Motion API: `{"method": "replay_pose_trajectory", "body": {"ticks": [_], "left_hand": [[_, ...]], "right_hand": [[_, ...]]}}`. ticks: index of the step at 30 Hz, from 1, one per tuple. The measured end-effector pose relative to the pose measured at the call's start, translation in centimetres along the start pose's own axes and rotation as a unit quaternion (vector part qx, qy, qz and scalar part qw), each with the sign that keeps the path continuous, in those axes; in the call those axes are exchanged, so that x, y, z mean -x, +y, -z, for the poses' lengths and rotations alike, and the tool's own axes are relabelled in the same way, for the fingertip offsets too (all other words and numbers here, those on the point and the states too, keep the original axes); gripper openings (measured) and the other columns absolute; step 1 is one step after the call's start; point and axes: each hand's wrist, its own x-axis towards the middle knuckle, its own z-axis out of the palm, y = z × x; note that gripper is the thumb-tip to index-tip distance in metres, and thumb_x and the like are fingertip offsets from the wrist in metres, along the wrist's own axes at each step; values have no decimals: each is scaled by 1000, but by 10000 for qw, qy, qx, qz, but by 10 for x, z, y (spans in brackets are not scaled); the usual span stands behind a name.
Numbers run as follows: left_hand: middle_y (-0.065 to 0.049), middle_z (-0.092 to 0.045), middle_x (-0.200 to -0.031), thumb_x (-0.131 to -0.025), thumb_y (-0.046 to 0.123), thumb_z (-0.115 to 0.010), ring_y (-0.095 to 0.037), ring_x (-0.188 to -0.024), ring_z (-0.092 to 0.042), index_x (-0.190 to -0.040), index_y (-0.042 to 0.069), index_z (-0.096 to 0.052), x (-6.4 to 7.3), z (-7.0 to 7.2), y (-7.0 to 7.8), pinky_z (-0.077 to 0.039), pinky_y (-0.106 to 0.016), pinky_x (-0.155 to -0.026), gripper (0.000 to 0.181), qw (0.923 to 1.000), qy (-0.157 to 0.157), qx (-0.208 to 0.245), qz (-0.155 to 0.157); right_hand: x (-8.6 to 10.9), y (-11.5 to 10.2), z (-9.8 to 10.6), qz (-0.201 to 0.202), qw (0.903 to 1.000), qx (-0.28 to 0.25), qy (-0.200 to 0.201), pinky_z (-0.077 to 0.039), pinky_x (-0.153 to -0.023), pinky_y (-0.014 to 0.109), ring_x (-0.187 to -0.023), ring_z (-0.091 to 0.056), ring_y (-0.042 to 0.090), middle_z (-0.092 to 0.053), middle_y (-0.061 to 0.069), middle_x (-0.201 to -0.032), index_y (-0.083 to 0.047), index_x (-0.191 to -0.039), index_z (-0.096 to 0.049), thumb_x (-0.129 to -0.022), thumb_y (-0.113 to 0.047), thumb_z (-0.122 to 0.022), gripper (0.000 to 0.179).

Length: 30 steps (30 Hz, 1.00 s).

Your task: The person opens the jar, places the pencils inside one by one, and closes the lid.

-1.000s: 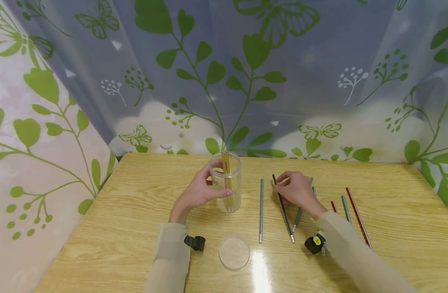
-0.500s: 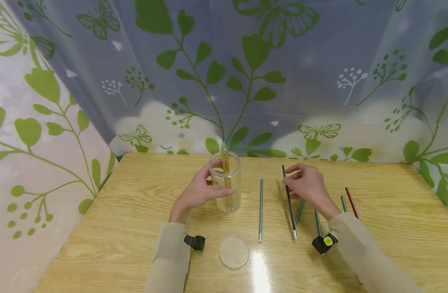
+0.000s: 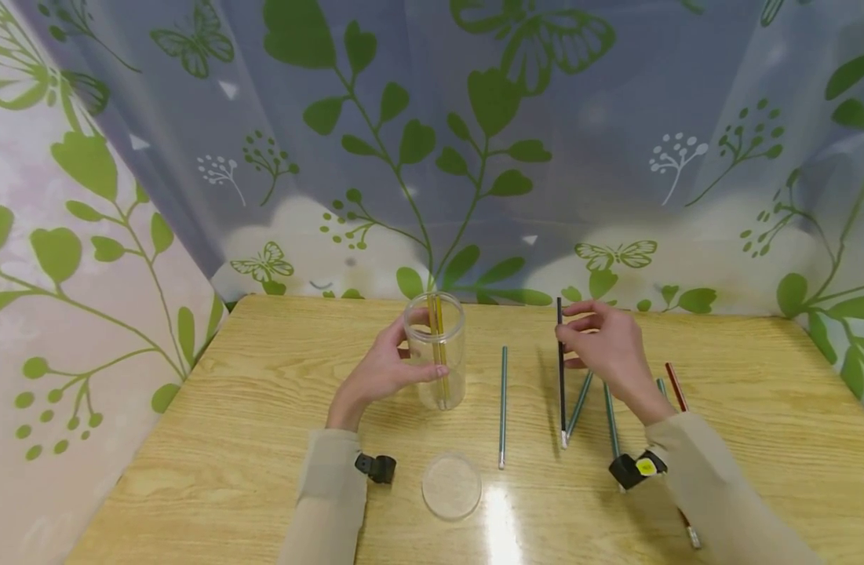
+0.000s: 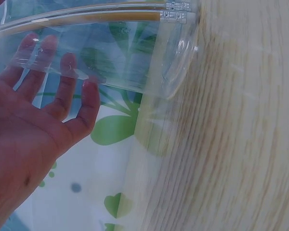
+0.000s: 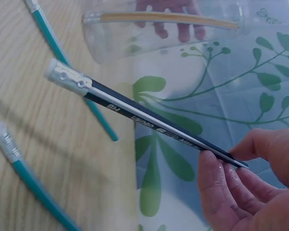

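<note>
A clear plastic jar [image 3: 454, 388] stands upright toward the back of the table, its top uncovered. My left hand [image 3: 385, 365] grips it round its left side, the thumb across the front. Inside it are two yellow pencils [image 3: 435, 345] with their eraser ends down, plain in the left wrist view. Right of the jar, my right hand [image 3: 604, 341] pinches a black pencil [image 3: 562, 377] near its upper end. In the right wrist view this black pencil [image 5: 135, 113] shows a silver ferrule and white eraser at the end away from the fingers.
One green pencil [image 3: 504, 408] lies between jar and right hand. Another green pencil [image 3: 580, 404] and further green and red pencils lie around and under the right forearm. A round clear lid [image 3: 452, 486] rests in front of the jar. A patterned curtain [image 3: 375, 157] hangs behind the table [image 3: 262, 471].
My right hand has lifted the black pencil and drawn it right and back, turning it more upright. My left hand and the jar have stayed in place.
</note>
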Motion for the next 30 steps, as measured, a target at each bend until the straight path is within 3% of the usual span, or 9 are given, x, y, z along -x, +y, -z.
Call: {"method": "replay_pose_trajectory", "body": {"ticks": [7, 14, 23, 30], "left_hand": [[-5, -50, -148, -82, 20, -84, -29, -126, -52, -153, 18, -43, 0, 0, -2, -48, -58, -103, 81, 10000, 0, 58, 18], [-4, -51, -147, -81, 20, -84, -28, -126, -52, -150, 24, -45, 0, -1, -1, -47, -61, -103, 79, 10000, 3, 81, -13], [-5, -49, -150, -82, 21, -85, -31, -127, -53, -151, 26, -44, 0, 0, 1, -48, -54, -105, 81, 10000, -1, -27, 85], [-4, -50, -148, -82, 20, -85, -28, -126, -53, -150, 28, -45, 0, -1, -1, -50, -49, -101, 79, 10000, 1, -8, 42]], "right_hand": [[7, -19, 4, 254, 9988, -346, 249, -64, -68, 34, -77, -70, 4, -68, 1, -99, -2, -131, -58, -96, -15, -65, 38], [14, -38, 5, 808, 9931, -664, 538, -64, -68, 33, -79, -69, 2, -66, -6, -95, 1, -130, -58, -96, -14, -67, 37], [18, -65, 4, 1385, 9778, -1299, 891, -63, -66, 34, -79, -70, 10, -67, -6, -93, -12, -118, -63, -95, -11, -71, 24], [17, -85, 4, 1825, 9601, -1818, 1087, -63, -65, 31, -78, -70, 12, -67, -3, -93, -11, -115, -63, -93, -4, -71, 25]]}}
